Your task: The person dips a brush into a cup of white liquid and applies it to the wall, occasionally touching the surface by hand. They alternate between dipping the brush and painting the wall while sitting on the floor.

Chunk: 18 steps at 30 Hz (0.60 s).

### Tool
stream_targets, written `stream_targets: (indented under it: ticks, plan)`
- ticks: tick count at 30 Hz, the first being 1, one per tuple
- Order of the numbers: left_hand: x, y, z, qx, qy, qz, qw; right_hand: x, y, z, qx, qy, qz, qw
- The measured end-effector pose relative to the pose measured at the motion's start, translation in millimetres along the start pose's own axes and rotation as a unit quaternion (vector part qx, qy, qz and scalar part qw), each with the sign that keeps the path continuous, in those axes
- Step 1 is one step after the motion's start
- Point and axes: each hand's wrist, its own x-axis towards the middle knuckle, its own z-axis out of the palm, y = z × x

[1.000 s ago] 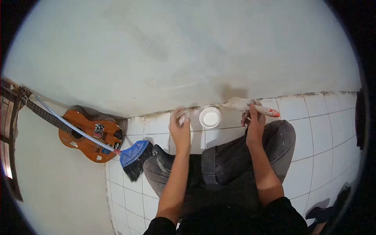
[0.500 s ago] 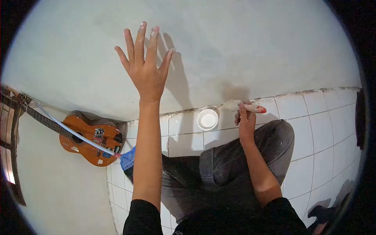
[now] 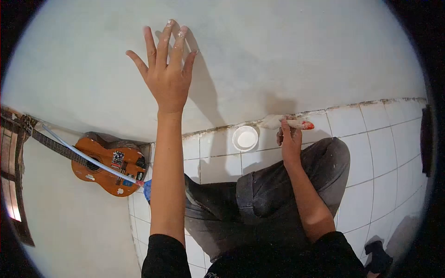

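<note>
Pointing bristles at the cup (image 3: pixel 245 138), our right hand (image 3: pixel 289 141) grips the brush (image 3: pixel 277 122) beside it; left hand (image 3: pixel 166 81) splays far above.

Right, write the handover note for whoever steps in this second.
Left hand: open, fingers spread, flat against the wall, holding nothing; fingertips smeared white.
Right hand: shut on the paintbrush, bristles at the wall's foot.
White cup: on the floor tiles, just left of the brush, white inside.
Done: wall looks grey-white but patchy; coverage unclear.
Left: probably the dark-edged strip along the wall base.
</note>
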Motion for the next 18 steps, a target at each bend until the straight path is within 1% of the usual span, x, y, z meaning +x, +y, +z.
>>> stream_targets:
  ticks: [5, 12, 18]
  plan:
    - [0.5, 2.6, -1.8, -0.013, -0.002, -0.005, 1.0, 0.0, 0.4, -1.8, 0.004, -0.012, -0.008, 1.0]
    - [0.0, -1.5, -1.2, -0.01, 0.003, 0.006, 1.0, -2.0, -2.8, 0.5, 0.018, -0.003, -0.011, 1.0]
    - [1.5, -3.5, -3.5, -0.001, 0.003, 0.019, 1.0, -2.7, -2.2, 1.1, 0.015, 0.007, 0.009, 1.0]
